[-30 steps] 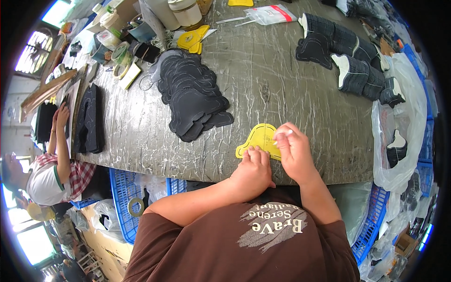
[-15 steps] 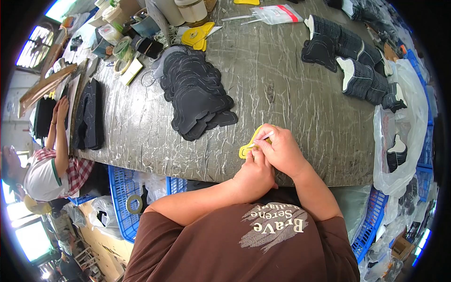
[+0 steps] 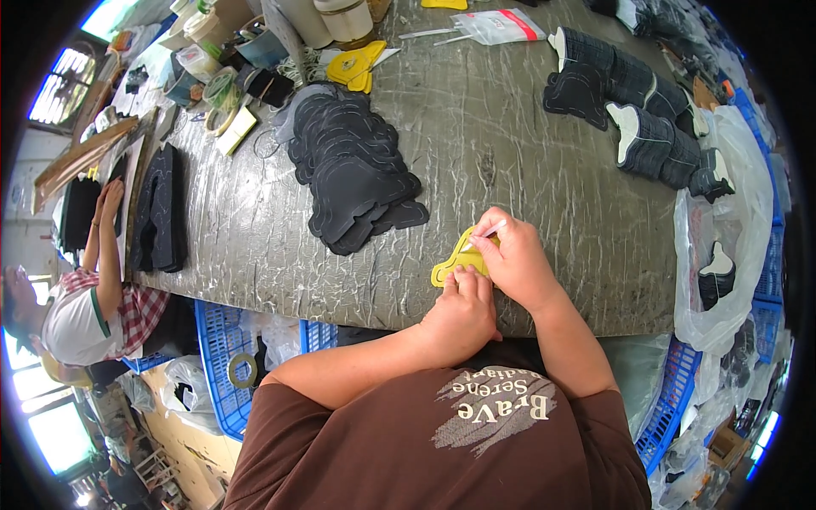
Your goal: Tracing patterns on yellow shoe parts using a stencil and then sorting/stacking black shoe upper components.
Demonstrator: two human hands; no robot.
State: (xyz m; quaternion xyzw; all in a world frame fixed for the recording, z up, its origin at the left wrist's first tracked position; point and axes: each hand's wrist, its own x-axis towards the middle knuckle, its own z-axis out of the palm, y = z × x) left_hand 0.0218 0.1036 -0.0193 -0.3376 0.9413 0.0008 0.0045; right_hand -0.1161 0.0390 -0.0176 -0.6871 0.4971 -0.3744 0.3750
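Observation:
A yellow template [image 3: 444, 270] with curved slots lies near the table's front edge. The fingers of my left hand [image 3: 463, 310] are stretched out and pressed on its near side, holding it down from above. My right hand [image 3: 520, 270] is closed round a slim white marking pen [image 3: 489, 235], its tip resting on the template's upper part. My right hand covers the template's right side, and whatever lies beneath the template is hidden. Left of it, a fanned pile of black cut pieces [image 3: 353, 170] with pale outlines lies on the table [image 3: 476, 110].
Other yellow templates [image 3: 359, 66] lie behind the pile, near pots and jars [image 3: 344, 21]. Bundled black pieces [image 3: 650, 140] stand at the right beside a clear plastic bag [image 3: 739, 255]. A co-worker [image 3: 93, 297] sits at the left. Blue crates [image 3: 223, 365] stand below the table edge.
My right hand has moved slightly up and right with the pen, whose tip has shifted up along the template. More of the template shows. My left hand has stayed nearly in place.

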